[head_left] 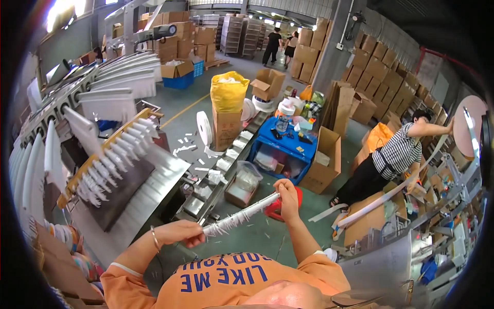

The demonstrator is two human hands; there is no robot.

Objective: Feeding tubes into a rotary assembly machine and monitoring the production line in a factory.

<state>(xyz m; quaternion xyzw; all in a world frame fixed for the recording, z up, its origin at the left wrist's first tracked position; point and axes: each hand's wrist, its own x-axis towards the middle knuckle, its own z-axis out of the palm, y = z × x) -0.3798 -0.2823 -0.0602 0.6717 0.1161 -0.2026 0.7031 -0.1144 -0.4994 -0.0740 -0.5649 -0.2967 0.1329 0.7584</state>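
A narrow white strip [241,216] with a fringed, frayed lower edge stretches between my two hands, slanting up to the right. My left hand [180,234], with a bangle at the wrist, pinches its lower left end. At the upper right end, my right hand [288,201] is closed around it. Just beyond the strip runs a narrow metal conveyor [203,198] carrying small white pieces. Left of it, a wooden bar [77,183] bears a row of white fringed pieces above a bare metal sheet [170,167]. What the strip is made of I cannot tell.
A large machine with white blades [118,85] fills the left. Ahead stand a yellow bag [229,90] on a carton, a white roll [204,129], a blue table [280,139] and an open carton [321,159]. At right a person in stripes [399,157] reaches toward a round disc [470,126].
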